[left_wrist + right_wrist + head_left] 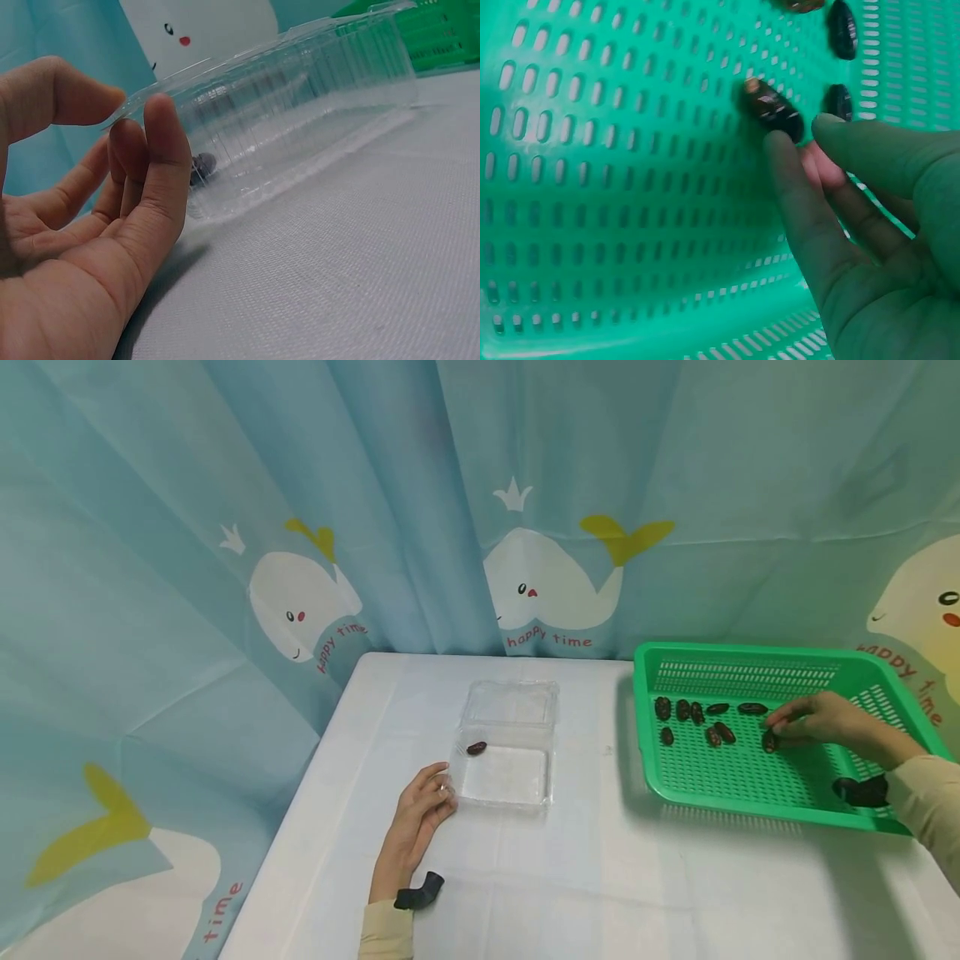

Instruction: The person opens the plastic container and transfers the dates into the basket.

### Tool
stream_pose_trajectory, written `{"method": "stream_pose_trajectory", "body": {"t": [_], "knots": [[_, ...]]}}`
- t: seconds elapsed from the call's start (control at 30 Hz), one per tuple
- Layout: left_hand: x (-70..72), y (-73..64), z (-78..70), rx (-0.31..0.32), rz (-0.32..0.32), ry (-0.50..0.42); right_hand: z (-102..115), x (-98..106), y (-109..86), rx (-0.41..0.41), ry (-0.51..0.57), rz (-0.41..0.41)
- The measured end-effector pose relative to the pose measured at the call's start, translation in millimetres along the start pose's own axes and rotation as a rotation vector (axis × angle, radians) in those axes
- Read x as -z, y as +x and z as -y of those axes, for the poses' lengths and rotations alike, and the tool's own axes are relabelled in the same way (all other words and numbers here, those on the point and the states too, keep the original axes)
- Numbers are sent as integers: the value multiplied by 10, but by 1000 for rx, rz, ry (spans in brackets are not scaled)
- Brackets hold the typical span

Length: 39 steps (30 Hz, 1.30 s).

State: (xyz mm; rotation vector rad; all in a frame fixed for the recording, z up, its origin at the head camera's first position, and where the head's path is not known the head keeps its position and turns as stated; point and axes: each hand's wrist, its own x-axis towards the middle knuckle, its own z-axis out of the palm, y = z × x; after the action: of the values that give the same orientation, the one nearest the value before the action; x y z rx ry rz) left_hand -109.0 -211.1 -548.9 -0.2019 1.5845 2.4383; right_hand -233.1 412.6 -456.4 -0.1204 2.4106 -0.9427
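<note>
A clear plastic clamshell box [504, 775] stands on the table with its lid [513, 703] folded back and one date [476, 748] inside, near the left wall. My left hand [426, 806] pinches the box's left rim between thumb and fingers; in the left wrist view the thumb lies over the rim [217, 71]. Inside the green basket [720, 777], my right hand [817, 725] pinches the end of a dark date [770, 741] low over the basket's floor. In the right wrist view that date [774, 111] is at the fingertips, slightly blurred.
Several more dates, such as one dark date [663, 708], lie in the basket's left and middle. The basket stands at the right of the white-covered table [585, 877]. A blue curtain [420, 485] with whale prints hangs behind. Black wrist straps [420, 892] are worn.
</note>
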Motion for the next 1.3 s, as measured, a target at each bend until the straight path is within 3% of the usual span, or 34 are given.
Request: {"method": "stream_pose_trajectory", "body": {"t": [0.23,0.5,0.7,0.93,1.3], "knots": [[2,-4,15,-1,-4,7,178,10,-66,71,-76,-75],[19,-40,33,-1,-14,34,622,-76,-83,118,-51,-72],[15,-51,33,3,-15,28,939,-223,-98,167,29,-66],[-2,-36,11,-5,8,44,1267,-400,-136,181,48,-103],[10,-8,11,4,-1,28,1696,-779,-111,305,-72,-220]]}}
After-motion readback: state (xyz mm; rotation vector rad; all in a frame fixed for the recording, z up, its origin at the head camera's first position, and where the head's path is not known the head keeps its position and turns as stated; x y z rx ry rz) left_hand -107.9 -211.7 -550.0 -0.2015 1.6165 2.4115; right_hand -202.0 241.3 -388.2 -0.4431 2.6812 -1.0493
